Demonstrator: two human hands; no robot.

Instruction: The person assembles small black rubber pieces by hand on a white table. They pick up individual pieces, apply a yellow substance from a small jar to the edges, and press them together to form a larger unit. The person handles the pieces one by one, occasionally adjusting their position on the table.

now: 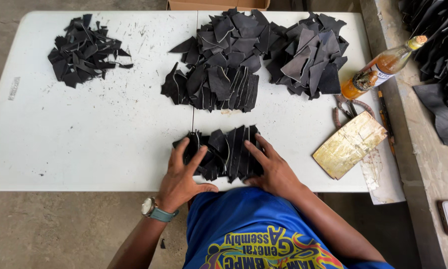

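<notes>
Both of our hands lie flat and spread on a fanned row of black leather pieces [224, 152] at the table's [84, 144] near edge, left hand [181, 174] and right hand [271, 169] pressing, not gripping, apparently to keep the overlapped row squared. Beyond lie bigger sorted heaps [254, 55] toward the far edge and a scrap pile [82, 50] at the far left corner.

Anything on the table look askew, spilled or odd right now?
Yes: the bottle of amber liquid lies tilted across the table's right edge. Black crumbs litter the top. Both hands press flat on the near pile of black pieces.

Both hands, left hand [181, 174] and right hand [270, 167], press flat on what looks like black leather pieces [224, 152].
</notes>
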